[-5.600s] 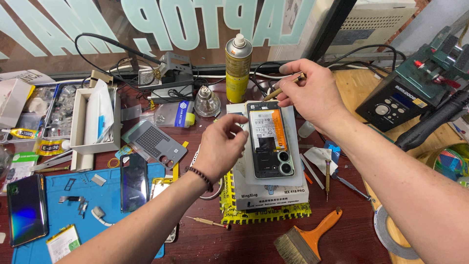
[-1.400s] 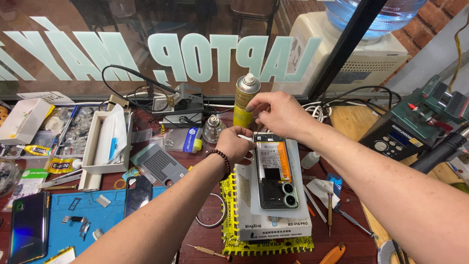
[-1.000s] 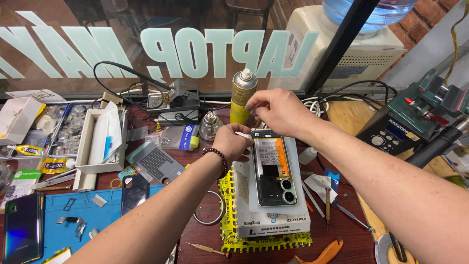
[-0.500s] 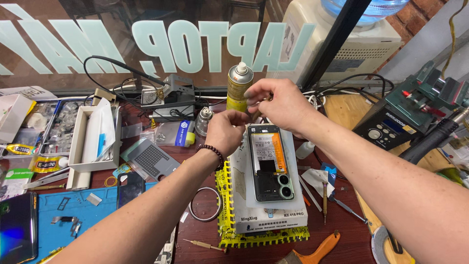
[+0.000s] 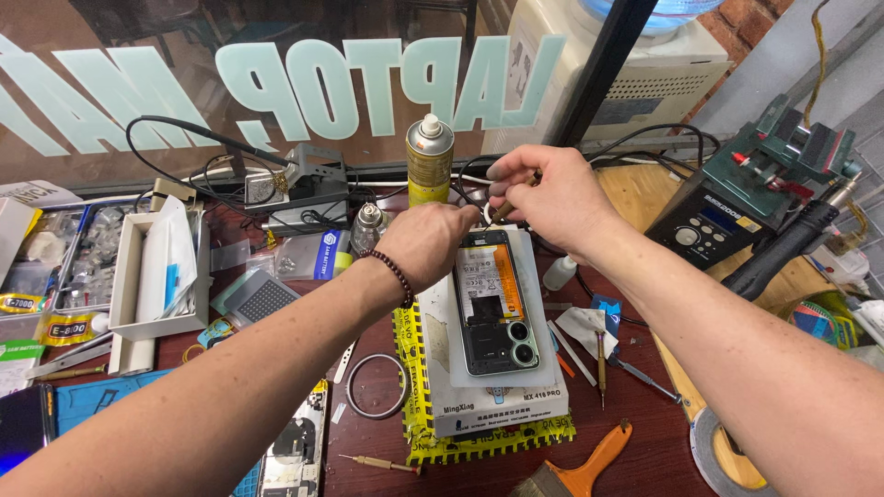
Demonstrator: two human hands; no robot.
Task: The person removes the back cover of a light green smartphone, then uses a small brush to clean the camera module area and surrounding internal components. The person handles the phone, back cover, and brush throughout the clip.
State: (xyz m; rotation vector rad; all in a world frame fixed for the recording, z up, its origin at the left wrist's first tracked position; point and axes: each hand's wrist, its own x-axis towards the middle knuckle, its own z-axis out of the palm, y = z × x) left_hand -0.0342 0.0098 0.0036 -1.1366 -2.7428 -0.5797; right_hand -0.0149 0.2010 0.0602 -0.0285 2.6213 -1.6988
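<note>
the left hand (image 5: pixel 431 241) curls shut at the top left corner of the opened phone (image 5: pixel 494 299), which lies back-up on a white pad (image 5: pixel 543 368) mid-counter. behind stands a yellow spray can (image 5: pixel 429 161). the right hand (image 5: pixel 552 198) pinches a thin brown tool (image 5: pixel 508 207) over the phone's top edge.

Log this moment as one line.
left hand: on opened phone top | right hand: holds thin tool | spray can behind

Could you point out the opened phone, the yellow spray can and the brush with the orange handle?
opened phone (image 5: pixel 494 304): head view, on its exposed middle, below the battery.
yellow spray can (image 5: pixel 429 166): head view, on the can's body.
brush with the orange handle (image 5: pixel 599 457): head view, on the orange handle.
</note>
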